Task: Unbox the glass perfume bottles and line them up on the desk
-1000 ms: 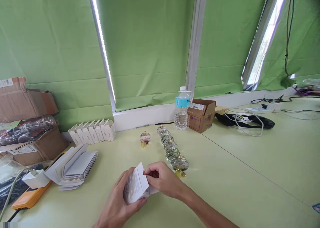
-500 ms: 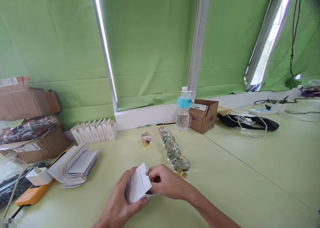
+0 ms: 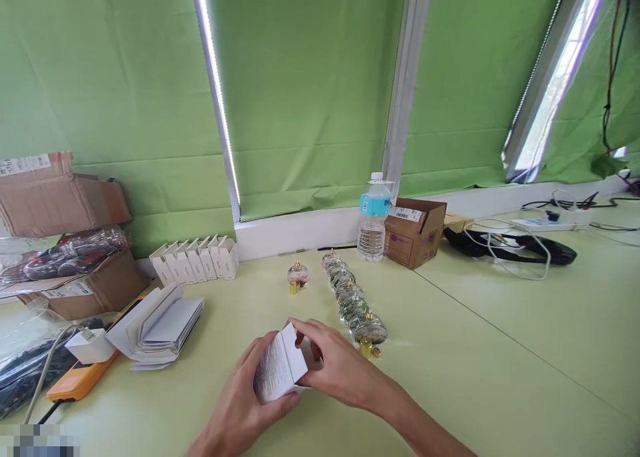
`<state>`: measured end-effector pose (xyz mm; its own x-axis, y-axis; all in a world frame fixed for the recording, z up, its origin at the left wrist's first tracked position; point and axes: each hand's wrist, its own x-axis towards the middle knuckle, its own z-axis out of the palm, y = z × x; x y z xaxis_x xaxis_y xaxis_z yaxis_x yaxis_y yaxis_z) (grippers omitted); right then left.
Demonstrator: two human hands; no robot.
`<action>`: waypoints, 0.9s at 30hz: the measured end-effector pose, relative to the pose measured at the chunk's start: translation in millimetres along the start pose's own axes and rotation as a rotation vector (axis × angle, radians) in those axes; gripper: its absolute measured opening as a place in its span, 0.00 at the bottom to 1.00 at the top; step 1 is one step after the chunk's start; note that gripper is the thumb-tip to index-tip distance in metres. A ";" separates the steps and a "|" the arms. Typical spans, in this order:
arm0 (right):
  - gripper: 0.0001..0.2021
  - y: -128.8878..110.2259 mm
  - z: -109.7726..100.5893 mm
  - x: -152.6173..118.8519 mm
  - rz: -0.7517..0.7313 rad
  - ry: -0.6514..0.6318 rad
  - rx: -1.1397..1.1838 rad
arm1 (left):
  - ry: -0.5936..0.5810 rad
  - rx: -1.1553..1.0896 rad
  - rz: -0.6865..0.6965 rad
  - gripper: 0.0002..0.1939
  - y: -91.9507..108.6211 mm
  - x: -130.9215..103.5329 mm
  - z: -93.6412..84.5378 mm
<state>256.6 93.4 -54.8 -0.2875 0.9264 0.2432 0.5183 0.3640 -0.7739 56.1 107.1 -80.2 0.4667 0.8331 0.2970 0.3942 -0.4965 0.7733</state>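
Observation:
A small white carton (image 3: 278,370) with fine print on one side is held above the table. My left hand (image 3: 245,393) wraps round its left and lower sides. At its right end, the fingers of my right hand (image 3: 340,367) are curled on the carton's flaps, with the fingertips partly hidden. Beyond my right hand stands a row of round glass bottles (image 3: 351,303) with gold tops. One pinkish bottle (image 3: 299,274) stands apart to the left, with a small gold cap (image 3: 293,287) in front of it.
White cartons (image 3: 195,262) stand upright at the back left, near a stack of flattened white cartons (image 3: 163,330). Brown boxes (image 3: 95,287) are far left. A water bottle (image 3: 373,227), cardboard box (image 3: 413,237) and black headset (image 3: 510,247) are behind.
My right hand has shifted to the carton's top edge, its fingers now over the flaps. The view has turned slightly left, so the table's objects appear further right.

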 end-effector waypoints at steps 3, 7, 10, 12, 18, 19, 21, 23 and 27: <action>0.29 4.3 3.2 0.5 0.069 0.047 0.071 | -0.018 0.013 -0.009 0.32 0.3 -0.6 -0.5; 0.17 7.9 10.0 2.5 0.096 0.084 0.050 | -0.027 0.002 -0.018 0.32 1.9 -1.1 -0.8; 0.13 8.1 14.8 3.3 0.069 0.148 0.076 | -0.012 -0.013 -0.008 0.31 1.6 -1.1 -0.8; 0.14 9.1 17.1 3.5 0.081 0.159 0.140 | -0.007 -0.025 0.008 0.31 0.8 -1.1 -0.9; 0.15 12.8 21.3 4.1 0.125 0.157 0.160 | -0.009 -0.018 0.021 0.30 0.1 -2.0 -1.7; 0.15 12.9 21.8 4.3 0.134 0.170 0.173 | -0.004 -0.015 0.022 0.31 0.1 -2.1 -1.8; 0.12 13.0 21.9 4.6 0.127 0.162 0.168 | -0.005 -0.015 0.025 0.31 -0.1 -2.2 -2.2; 0.06 13.1 20.8 4.7 0.072 0.122 0.115 | -0.016 -0.015 0.023 0.31 -0.5 -2.0 -2.8; 0.02 12.1 17.3 3.4 -0.048 0.041 0.004 | -0.065 0.005 0.026 0.33 -0.1 -1.1 -5.1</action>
<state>248.0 99.2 -73.4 -0.2784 0.9112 0.3037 0.5012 0.4076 -0.7634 51.5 107.5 -77.7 0.5273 0.8022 0.2799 0.3850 -0.5193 0.7629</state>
